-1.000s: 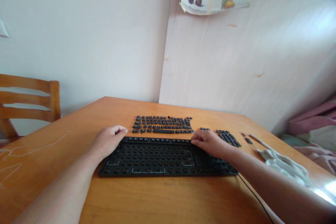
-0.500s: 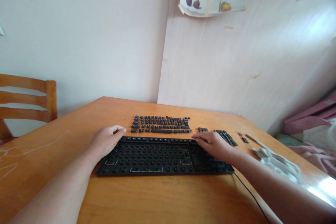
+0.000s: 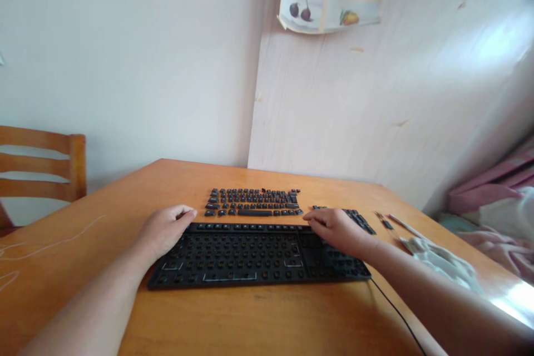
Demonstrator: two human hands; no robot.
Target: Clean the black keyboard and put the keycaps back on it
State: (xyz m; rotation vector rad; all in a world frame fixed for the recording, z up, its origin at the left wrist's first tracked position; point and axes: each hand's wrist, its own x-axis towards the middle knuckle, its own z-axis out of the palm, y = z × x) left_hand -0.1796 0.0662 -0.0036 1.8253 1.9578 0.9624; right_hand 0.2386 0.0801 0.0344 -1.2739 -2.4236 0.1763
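A black keyboard (image 3: 237,256) with most of its keycaps off lies flat on the wooden table. Only its top row of keys (image 3: 246,227) shows caps. At its upper left corner my left hand (image 3: 169,228) is closed, thumb against the curled fingers; the fingers underneath are hidden. My right hand (image 3: 336,227) lies over the keyboard's right part, fingers pressed together, their tips at the top edge. Behind the keyboard, loose black keycaps (image 3: 254,198) stand in rows, with a long spacebar (image 3: 254,213) in front. More keycaps (image 3: 359,221) lie beyond my right hand, partly covered by it.
A cable (image 3: 396,311) runs from the keyboard's right end under my right forearm. On the table (image 3: 208,322) at right are a thin stick-like tool (image 3: 404,225), a small dark piece (image 3: 387,224) and a pale cloth (image 3: 442,261). A chair (image 3: 41,164) stands at left, the wall behind.
The view has shifted slightly, so the wall and table sit a little lower and further left. Both hands stay in about the same place at the keyboard.
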